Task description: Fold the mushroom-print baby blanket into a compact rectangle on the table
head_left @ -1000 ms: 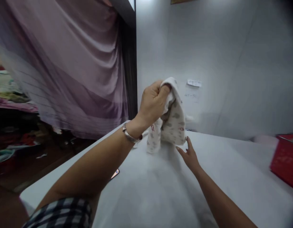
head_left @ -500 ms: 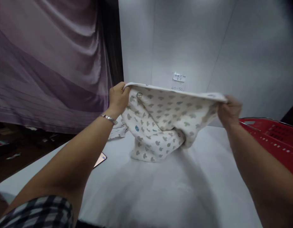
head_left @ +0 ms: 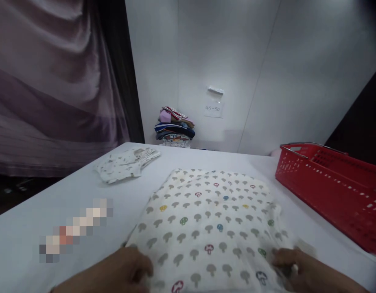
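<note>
Far L, curtain (head_left: 53, 89) hangs by the table (head_left: 249, 162), prob. no bother. Pixelated item (head_left: 76, 232) lies on the table near the L forearm, can't ID it; a wide sweep of that arm could knock it, b/c it's just beside. Behind it, small white cloth (head_left: 119, 165), part flat, part bunched, sits near the table's L edge; a bump could push it off, & w/ a similar pale print it might get mixed up w/ the big one.

L hand (head_left: 127, 268) is at the near L edge of the printed cloth (head_left: 203, 211), fingers curled; blur, so can't tell if they grip fabric. If only one layer is caught, a pull would prob. skew the edge.

Printed cloth itself: on the table, mid-front, spread nearly flat, mushrooms up, R side rippled. Clothes pile (head_left: 175, 126) is beyond the far edge, well apart, low risk.

R hand (head_left: 298, 260) is at the cloth's near R edge, fingers bent, blurred; grip or mere touch, can't tell. Uneven tension betw. hands could set those ripples in as creases.

Far R, red basket (head_left: 325, 183) is close to the R arm; an outward swing could clip it, or snag fabric on its rim.
</note>
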